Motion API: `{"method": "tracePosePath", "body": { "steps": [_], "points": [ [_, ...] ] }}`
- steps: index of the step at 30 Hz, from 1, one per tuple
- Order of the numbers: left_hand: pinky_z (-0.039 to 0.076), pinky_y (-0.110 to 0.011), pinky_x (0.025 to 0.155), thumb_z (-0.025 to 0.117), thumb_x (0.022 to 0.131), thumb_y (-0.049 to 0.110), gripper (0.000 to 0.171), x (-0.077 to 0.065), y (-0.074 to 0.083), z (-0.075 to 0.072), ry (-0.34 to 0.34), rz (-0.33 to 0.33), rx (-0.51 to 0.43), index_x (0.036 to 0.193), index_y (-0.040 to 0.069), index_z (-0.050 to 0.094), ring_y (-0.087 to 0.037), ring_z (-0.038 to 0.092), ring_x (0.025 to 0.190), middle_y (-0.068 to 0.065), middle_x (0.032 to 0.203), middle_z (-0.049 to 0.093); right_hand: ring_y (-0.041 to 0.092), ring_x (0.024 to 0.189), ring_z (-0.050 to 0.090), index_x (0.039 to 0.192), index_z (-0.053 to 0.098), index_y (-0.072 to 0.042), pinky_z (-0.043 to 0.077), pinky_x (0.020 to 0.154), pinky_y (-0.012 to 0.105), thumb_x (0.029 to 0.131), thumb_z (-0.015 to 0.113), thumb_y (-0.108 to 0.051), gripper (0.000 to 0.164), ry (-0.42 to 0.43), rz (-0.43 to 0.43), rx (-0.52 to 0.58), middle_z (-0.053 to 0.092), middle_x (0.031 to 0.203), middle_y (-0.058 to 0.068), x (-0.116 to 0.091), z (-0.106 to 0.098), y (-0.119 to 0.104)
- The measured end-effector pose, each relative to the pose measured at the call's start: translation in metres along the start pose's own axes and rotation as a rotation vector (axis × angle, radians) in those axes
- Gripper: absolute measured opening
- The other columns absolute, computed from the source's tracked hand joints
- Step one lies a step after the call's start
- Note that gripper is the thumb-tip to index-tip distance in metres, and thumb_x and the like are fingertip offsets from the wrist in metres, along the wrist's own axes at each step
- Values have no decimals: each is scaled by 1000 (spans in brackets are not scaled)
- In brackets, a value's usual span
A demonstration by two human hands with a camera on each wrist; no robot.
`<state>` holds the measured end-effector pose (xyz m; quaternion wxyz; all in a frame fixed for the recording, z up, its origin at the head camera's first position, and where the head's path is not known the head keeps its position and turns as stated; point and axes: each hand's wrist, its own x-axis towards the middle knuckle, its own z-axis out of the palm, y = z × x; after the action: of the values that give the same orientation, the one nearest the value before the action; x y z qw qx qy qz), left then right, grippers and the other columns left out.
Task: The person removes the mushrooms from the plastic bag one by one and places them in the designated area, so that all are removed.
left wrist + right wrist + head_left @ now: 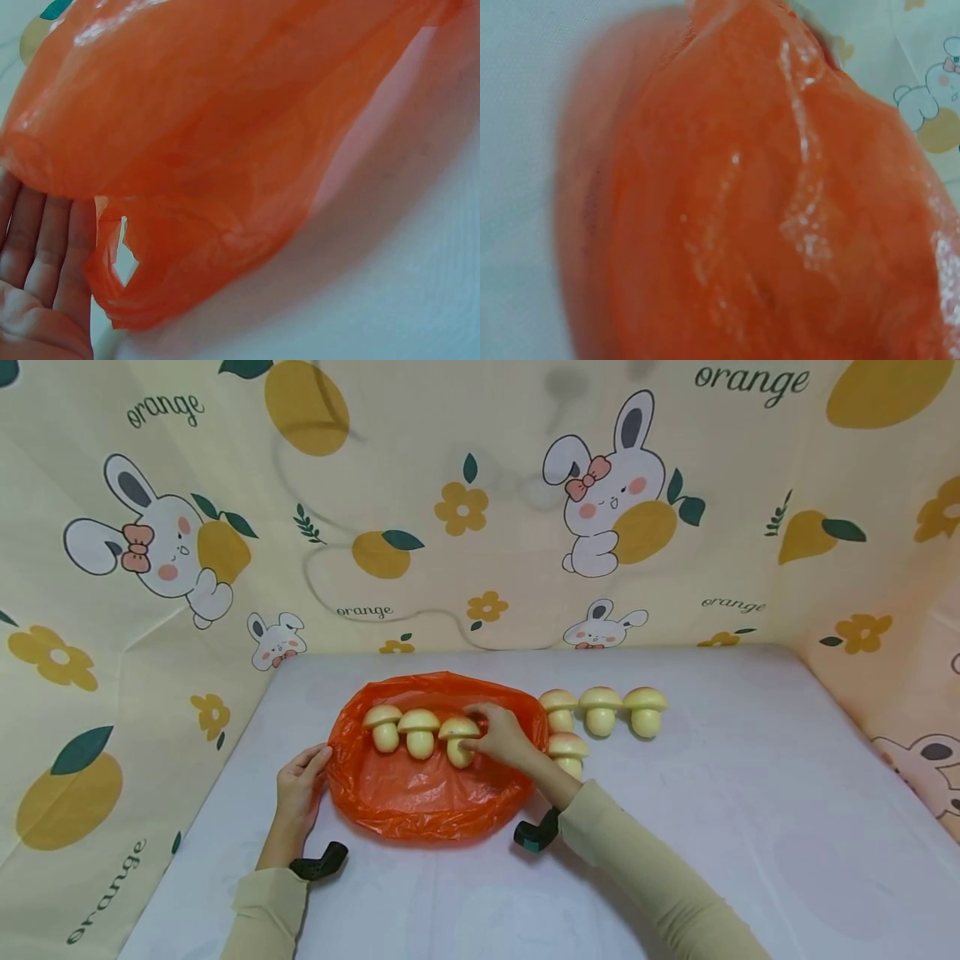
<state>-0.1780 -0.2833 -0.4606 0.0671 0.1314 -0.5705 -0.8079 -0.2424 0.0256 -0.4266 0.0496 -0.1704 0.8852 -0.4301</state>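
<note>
An orange plastic bag (420,822) lies spread with its mouth facing up, and three toy mushrooms with yellowish caps are in it. The left (382,740) and middle mushroom (420,745) sit side by side. My right hand (501,737) reaches into the bag and pinches the third mushroom (456,731) between thumb and fingers. At the bag's left rim, my left hand (298,783) touches the plastic. The left wrist view shows that hand's straight fingers (52,240) against the bag (217,150). Only the bag's outside (765,187) fills the right wrist view, hiding the right hand there.
Right of the bag, three mushrooms stand in a row: one beside the rim (558,710), one in the middle (601,710) and one at the right end (646,712). Another mushroom (567,752) is in front, partly behind the right forearm. A patterned cloth (517,527) hangs behind the white table (750,827).
</note>
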Motion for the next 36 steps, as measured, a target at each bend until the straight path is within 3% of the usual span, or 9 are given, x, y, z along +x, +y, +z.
{"method": "tracePosePath", "body": {
  "steps": [13, 36],
  "points": [
    [55, -12, 71, 61, 94, 12, 23, 1, -3, -1, -9, 22, 4, 80, 26, 75, 1, 63, 74, 14, 79, 72, 29, 113, 63, 120, 62, 0, 53, 98, 42, 84, 72, -6, 37, -18, 7, 42, 67, 121, 16, -2, 1, 0],
    [54, -11, 70, 63, 93, 14, 21, 0, 0, 0, 2, -5, 24, 80, 26, 75, 0, 62, 73, 14, 79, 72, 32, 116, 64, 120, 62, 1, 54, 97, 42, 85, 70, -4, 36, -20, -28, 73, 66, 123, 17, -7, -4, -3]
  ]
}}
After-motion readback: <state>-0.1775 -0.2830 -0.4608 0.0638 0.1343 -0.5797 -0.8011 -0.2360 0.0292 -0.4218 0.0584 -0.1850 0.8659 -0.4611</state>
